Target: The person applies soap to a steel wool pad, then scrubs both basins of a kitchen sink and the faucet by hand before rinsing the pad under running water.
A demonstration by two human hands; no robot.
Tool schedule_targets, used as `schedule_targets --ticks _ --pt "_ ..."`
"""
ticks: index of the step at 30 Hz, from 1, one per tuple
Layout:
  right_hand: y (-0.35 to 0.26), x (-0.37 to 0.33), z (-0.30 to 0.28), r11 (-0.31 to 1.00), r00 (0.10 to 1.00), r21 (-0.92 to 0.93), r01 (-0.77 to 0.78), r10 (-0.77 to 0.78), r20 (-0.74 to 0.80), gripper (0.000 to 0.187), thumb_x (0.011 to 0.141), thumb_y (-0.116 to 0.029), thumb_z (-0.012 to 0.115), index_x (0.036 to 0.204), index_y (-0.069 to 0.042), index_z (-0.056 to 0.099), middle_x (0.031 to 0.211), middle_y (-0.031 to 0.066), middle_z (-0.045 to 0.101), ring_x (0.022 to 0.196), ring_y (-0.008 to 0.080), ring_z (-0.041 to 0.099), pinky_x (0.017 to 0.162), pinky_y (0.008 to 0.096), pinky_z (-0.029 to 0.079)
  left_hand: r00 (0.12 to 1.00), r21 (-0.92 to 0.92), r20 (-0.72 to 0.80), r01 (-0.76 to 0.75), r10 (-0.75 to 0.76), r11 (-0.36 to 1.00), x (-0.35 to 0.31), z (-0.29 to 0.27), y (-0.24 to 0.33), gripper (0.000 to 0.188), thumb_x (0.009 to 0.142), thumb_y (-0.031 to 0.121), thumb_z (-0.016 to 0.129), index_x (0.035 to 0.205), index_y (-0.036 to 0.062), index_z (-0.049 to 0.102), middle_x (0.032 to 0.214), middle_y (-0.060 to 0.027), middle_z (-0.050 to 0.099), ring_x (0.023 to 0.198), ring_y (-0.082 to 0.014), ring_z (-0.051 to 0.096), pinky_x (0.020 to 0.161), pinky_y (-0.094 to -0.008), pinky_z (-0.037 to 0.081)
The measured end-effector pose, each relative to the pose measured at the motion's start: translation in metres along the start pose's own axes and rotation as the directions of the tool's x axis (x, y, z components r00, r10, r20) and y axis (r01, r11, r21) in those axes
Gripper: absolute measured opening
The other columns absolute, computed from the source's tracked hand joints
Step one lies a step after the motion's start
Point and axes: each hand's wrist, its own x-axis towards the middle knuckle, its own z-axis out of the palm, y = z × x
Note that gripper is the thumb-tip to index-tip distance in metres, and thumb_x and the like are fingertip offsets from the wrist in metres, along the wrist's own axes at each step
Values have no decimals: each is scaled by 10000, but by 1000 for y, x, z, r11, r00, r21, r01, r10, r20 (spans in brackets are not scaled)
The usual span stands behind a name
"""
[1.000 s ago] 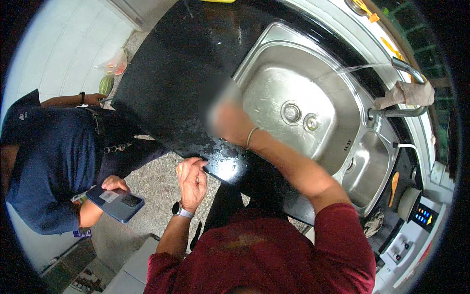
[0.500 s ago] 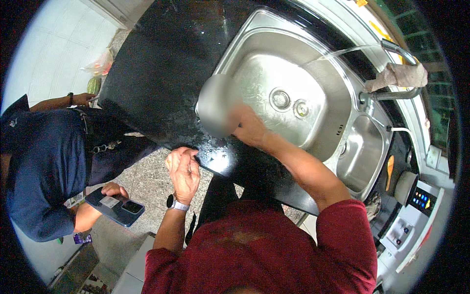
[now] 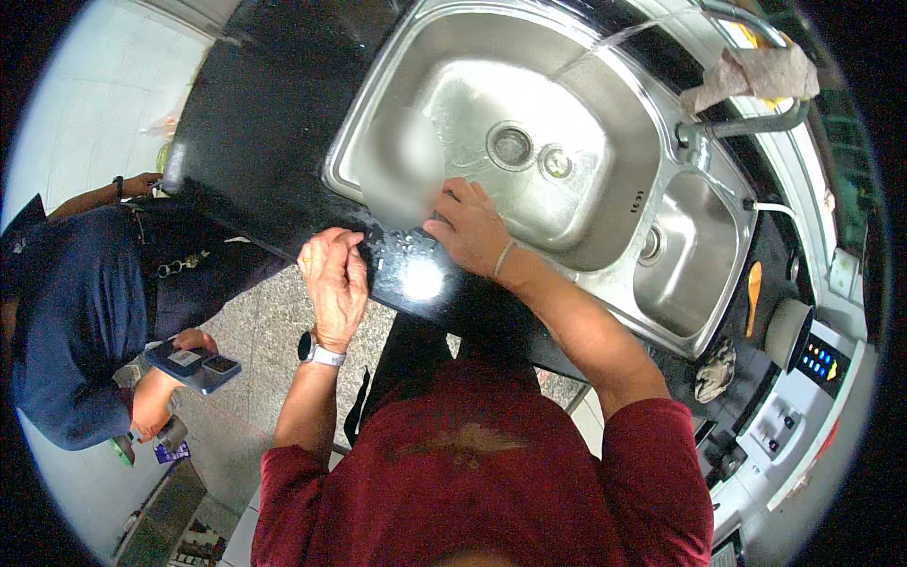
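Observation:
My left hand [image 3: 335, 288], with a watch on its wrist, is at the edge of the black countertop [image 3: 274, 104]. Its fingers are bent and pressed together; whether anything is inside them is hidden. My right hand [image 3: 472, 231] is over the near rim of the large steel sink basin [image 3: 586, 255], thumb and fingers apart, with nothing visible in it. A grey blurred patch covers the sink's near left corner beside those fingers. Water drops lie on the counter between my hands. A thin stream of water [image 3: 619, 40] runs from the faucet [image 3: 746, 123] into the basin.
Another person [image 3: 85, 321] at the left holds a phone [image 3: 194, 367]. A cloth [image 3: 756, 77] hangs on the faucet. Right of it are a smaller basin [image 3: 694, 255], a wooden spoon [image 3: 753, 298], a pot [image 3: 787, 335], a crumpled rag [image 3: 715, 370] and a white appliance [image 3: 803, 406].
My view has shifted, so the sink sits further up and left. My right hand has shifted along the near sink rim, and its fingers now show spread. My left hand stays at the counter edge.

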Motion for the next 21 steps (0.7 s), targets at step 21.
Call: schedule_targets --ticks 21 --pt "53 -74 -130 970 984 -161 -180 176 -38 206 829 -207 701 965 -63 646 1073 149 584 1078 357 543 934 446 447 994 -22 69 -79 81 997 -19 34 60 240 855 26 553 1071 56 650 1096 -130 596 1064 -317 539 987 -433 367"
